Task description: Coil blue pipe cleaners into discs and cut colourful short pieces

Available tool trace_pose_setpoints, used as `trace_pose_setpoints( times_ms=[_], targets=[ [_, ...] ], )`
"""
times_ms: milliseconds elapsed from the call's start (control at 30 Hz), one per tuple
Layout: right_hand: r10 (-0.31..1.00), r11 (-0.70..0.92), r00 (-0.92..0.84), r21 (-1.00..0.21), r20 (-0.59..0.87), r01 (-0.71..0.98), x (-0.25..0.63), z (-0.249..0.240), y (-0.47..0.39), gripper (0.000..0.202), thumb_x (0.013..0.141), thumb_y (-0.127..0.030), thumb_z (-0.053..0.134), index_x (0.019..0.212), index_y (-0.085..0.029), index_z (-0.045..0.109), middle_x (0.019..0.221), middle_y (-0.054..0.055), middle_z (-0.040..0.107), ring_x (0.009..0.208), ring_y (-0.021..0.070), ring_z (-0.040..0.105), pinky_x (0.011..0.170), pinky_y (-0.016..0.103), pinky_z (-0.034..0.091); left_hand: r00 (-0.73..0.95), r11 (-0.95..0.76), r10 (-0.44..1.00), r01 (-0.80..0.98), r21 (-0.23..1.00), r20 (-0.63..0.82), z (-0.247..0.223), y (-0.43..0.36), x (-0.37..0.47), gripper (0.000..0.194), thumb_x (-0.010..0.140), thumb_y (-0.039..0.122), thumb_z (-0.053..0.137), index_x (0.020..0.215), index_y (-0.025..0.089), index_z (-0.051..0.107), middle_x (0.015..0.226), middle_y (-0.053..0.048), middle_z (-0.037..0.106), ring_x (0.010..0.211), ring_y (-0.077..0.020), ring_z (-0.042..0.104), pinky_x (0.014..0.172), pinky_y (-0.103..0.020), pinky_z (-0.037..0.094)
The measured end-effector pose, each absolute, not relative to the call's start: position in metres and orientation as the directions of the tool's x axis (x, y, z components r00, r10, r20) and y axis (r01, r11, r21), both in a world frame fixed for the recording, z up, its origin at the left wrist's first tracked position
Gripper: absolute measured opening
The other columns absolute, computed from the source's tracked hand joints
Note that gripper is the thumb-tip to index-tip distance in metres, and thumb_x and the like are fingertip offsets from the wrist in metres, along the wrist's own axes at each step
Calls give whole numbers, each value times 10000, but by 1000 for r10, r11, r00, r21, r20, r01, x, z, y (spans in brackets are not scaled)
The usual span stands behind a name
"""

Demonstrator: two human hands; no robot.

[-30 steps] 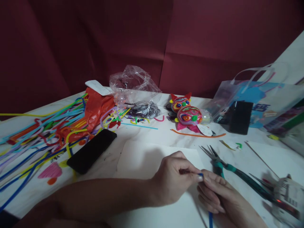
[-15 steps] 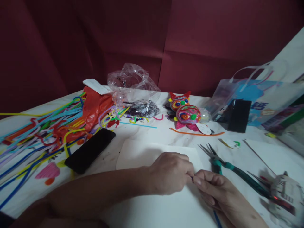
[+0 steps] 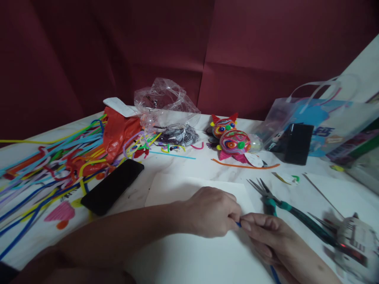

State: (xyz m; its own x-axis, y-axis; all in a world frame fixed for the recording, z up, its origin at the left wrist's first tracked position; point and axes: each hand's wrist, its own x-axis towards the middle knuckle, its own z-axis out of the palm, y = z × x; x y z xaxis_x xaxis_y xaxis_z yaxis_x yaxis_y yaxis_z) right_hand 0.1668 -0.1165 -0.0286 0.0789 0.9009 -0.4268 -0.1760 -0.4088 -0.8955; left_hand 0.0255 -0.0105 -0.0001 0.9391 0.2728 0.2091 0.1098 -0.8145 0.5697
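Over a white sheet of paper (image 3: 166, 260), a blue pipe cleaner (image 3: 275, 273) runs between my two hands. My left hand (image 3: 211, 213) reaches in from the left and is closed, pinching one end of it. Just to its right, my right hand (image 3: 266, 234) pinches the same pipe cleaner between thumb and fingers. A short blue bit shows in the small gap between the fingertips, and a longer tail hangs below my right hand. The rest is hidden inside the hands. Long-nose pliers (image 3: 291, 211) with green handles lie beside my right hand.
Many coloured pipe cleaners (image 3: 56, 157) spread from a red bag (image 3: 121, 134) at left. A black phone (image 3: 114, 187) lies near my left forearm. Behind are two colourful animal-faced figures (image 3: 235, 142), a clear plastic bag (image 3: 166, 98) and a tote bag (image 3: 325, 118). A glue gun (image 3: 355, 244) is at right.
The hands have drawn very slightly apart, and a little more blue pipe cleaner shows between the fingertips. Both hands keep their pinch.
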Motion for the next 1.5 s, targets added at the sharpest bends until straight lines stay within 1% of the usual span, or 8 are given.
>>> trace_pose_setpoints(
  times_ms=[367, 767, 967, 1067, 1133, 1200, 1367, 1500],
  targets=[
    [923, -341, -30, -777, -385, -529, 167, -37, -120, 302, 664, -335, 753, 568, -146, 539, 414, -101, 218, 380, 28, 111, 351, 168, 117, 739, -409, 601, -42, 912, 304, -8, -27, 30, 96, 631, 72, 632, 565, 128, 591, 574, 40, 475, 549, -52, 442, 536, -166, 342],
    [948, -259, -59, -657, -312, -708, 158, -43, -117, 177, 713, -264, 717, 637, -142, 613, 408, -85, 295, 363, 23, 138, 362, 172, 165, 559, -111, 812, -134, 985, 167, -21, -41, 38, 52, 595, 105, 680, 590, 150, 654, 601, 28, 460, 594, -68, 445, 574, -185, 378],
    [929, -260, 50, -746, -366, -613, 164, -38, -115, 272, 682, -295, 740, 560, -146, 547, 408, -82, 290, 379, 35, 147, 362, 183, 144, 693, -467, 656, 60, 882, 300, -24, -29, 35, 106, 708, 174, 606, 792, 162, 669, 690, 3, 540, 638, -84, 503, 600, -187, 406],
    [903, -248, 228, -873, -365, -420, 163, -39, -115, 335, 616, -372, 776, 553, -136, 547, 422, -75, 301, 401, 36, 154, 376, 187, 99, 815, -875, 356, 120, 468, 457, -21, -23, 30, 144, 775, 150, 501, 814, 149, 639, 716, -23, 557, 687, -123, 507, 648, -236, 402],
    [888, -251, 311, -924, -338, -287, 162, -41, -116, 349, 588, -414, 783, 593, -127, 583, 431, -76, 292, 414, 38, 160, 392, 194, 86, 865, -971, 205, 123, 203, 458, -19, -21, 27, 156, 780, 126, 455, 722, 141, 598, 681, -28, 538, 665, -140, 488, 640, -264, 392],
    [890, -259, 318, -936, -327, -239, 161, -44, -115, 350, 583, -427, 781, 624, -129, 602, 431, -81, 277, 418, 43, 157, 401, 205, 87, 890, -987, 157, 122, 109, 428, -18, -20, 26, 154, 767, 113, 446, 664, 150, 555, 646, -20, 517, 633, -139, 472, 625, -266, 386],
    [896, -322, 224, -908, -384, -269, 161, -42, -115, 369, 600, -440, 761, 565, -148, 537, 406, -73, 311, 403, 46, 160, 396, 212, 87, 883, -975, 176, 95, 200, 436, -17, -16, 28, 141, 757, 133, 469, 641, 158, 547, 626, -7, 523, 610, -115, 468, 611, -231, 382],
    [914, -303, 163, -891, -372, -338, 159, -33, -118, 420, 634, -434, 740, 497, -150, 462, 397, -72, 299, 410, 44, 153, 396, 207, 97, 817, -888, 285, 28, 459, 501, -16, -18, 29, 144, 754, 128, 506, 630, 143, 578, 614, -2, 536, 598, -91, 472, 576, -192, 369]
  ],
)
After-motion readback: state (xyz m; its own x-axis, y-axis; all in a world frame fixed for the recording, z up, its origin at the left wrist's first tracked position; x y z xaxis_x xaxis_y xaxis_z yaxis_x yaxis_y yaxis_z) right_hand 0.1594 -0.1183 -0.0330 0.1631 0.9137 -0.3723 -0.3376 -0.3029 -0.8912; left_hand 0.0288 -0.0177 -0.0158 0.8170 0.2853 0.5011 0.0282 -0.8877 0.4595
